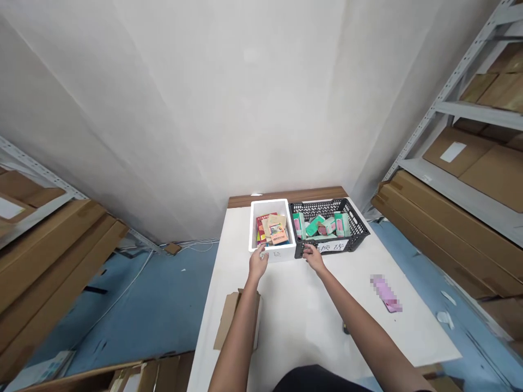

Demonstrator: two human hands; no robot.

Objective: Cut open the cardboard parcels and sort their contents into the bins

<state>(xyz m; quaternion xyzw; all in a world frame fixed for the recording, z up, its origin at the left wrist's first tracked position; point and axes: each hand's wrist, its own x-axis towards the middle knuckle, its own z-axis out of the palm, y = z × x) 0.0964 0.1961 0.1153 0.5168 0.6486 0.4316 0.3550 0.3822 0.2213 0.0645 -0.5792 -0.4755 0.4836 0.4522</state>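
On the white table stands a white foam box (273,253) holding several colourful small packets and booklets (274,228). Against its right side is a black plastic crate (359,233) with several green and white small boxes (314,224) in it. My left hand (258,263) is at the front left corner of the foam box, fingers apart and partly over its handwritten marking. At the crate's front left corner is my right hand (314,258), thumb and fingers slightly apart, beside the white handwritten label (333,246). Neither hand has anything lifted.
A brown cardboard box (227,321) with raised flaps lies under my left forearm. A pink, pixelated flat item (386,294) lies at the table's right. Shelves with cardboard cartons (457,228) flank both sides, and a wall rises behind the table (294,305).
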